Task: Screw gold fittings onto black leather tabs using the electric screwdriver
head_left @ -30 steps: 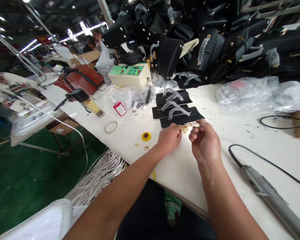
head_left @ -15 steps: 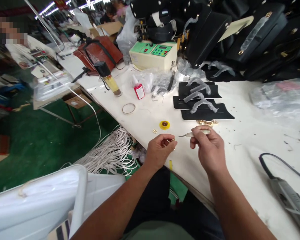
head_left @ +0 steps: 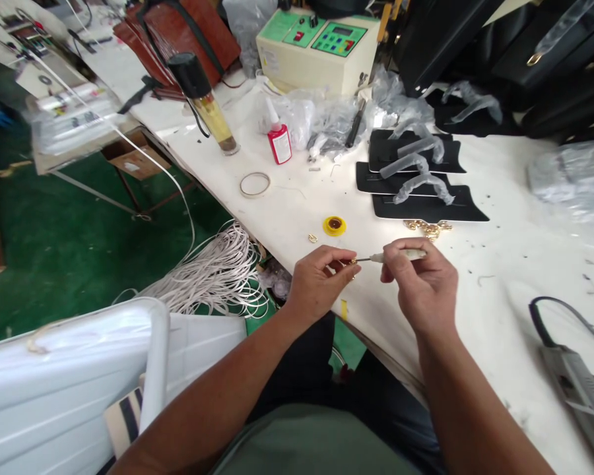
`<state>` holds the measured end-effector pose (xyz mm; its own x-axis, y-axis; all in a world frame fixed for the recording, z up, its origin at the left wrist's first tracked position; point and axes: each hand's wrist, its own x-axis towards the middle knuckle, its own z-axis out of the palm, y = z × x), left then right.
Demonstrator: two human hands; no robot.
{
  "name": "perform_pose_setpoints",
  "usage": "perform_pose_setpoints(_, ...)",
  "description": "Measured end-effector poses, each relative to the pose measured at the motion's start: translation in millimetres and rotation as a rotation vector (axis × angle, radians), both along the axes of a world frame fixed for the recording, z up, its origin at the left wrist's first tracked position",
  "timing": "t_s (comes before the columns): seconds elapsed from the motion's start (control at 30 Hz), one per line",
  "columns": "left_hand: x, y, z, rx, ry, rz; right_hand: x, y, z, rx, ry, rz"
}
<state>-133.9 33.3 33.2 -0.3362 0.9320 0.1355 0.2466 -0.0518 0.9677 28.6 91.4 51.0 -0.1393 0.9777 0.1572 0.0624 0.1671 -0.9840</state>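
Observation:
Between thumb and fingertips, my left hand (head_left: 321, 280) pinches a small gold metal fitting (head_left: 354, 262), mostly hidden by the fingers. My right hand (head_left: 423, 280) is closed around the pale handle of a small screwdriver (head_left: 410, 254). The thin shaft points left, its tip at the gold fitting. Just beyond my left hand lie a small gold ring-like piece (head_left: 313, 238) and a round yellow dish (head_left: 334, 225) with a dark brown middle. A pile of gold hardware (head_left: 428, 229) sits past my right hand, beside black panels (head_left: 428, 207) with plastic-wrapped handles.
A red glue bottle (head_left: 280, 144), a tape ring (head_left: 255, 185) and a black-capped bottle (head_left: 208, 109) stand at the back left. Behind is a cream control box (head_left: 317, 63). A grey power tool (head_left: 577, 389) with a cord lies at the right. White cords (head_left: 212, 270) hang below the table's edge.
The screwdriver's tip has come to the gold fitting in my left hand; before, there was a gap between them. The view has tilted down and closer to the table.

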Motion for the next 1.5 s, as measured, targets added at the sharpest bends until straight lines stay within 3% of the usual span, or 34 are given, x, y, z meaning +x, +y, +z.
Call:
perform_pose_setpoints(0.47, 0.3, -2.8, -1.7, 0.121, 0.266, 0.013, 2.4, 0.1, -1.5, 0.023, -0.153, -0.051)
perform_pose_setpoints(0.53, -2.6, -3.9, -2.1, 0.120, 0.295, 0.015, 3.5, 1.8, -1.7, -0.018, -0.111, 0.018)
perform_pose_setpoints(0.67, -14.7, -5.9, 3.0, 0.102, 0.331, 0.046, 5.0, 3.7, -4.0, -0.093, -0.012, 0.293)
perform_pose_setpoints(0.73, -22.8, -7.3, 5.8, 0.086, 0.357, 0.052, 4.3, 4.1, -4.2, -0.152, 0.055, 0.327)
perform_pose_setpoints(0.93, -44.8, -10.1, -6.8, -0.056, 0.466, 0.091, 4.3, 10.4, -2.8, -0.239, 0.279, 0.010)
perform_pose_setpoints(1.13, -48.1, -4.0, -20.7, -0.135, 0.713, 0.082, 12.0, 20.5, -0.8, -0.207, 0.321, -0.103)
perform_pose_setpoints(1.3, -46.1, 0.0, -11.7, -0.171, 0.755, 0.049, 32.4, 37.8, 6.4, -0.135, 0.466, -0.305)
perform_pose_setpoints(1.4, -40.5, 7.6, 0.5, -0.095, 0.747, 0.041, 48.3, 48.2, 11.6, -0.123, 0.597, -0.385)
perform_pose_setpoints(1.5, -20.0, 29.8, 15.1, -0.023, 0.752, -0.099, 58.8, 53.6, 15.0, -0.157, 0.728, -0.408)
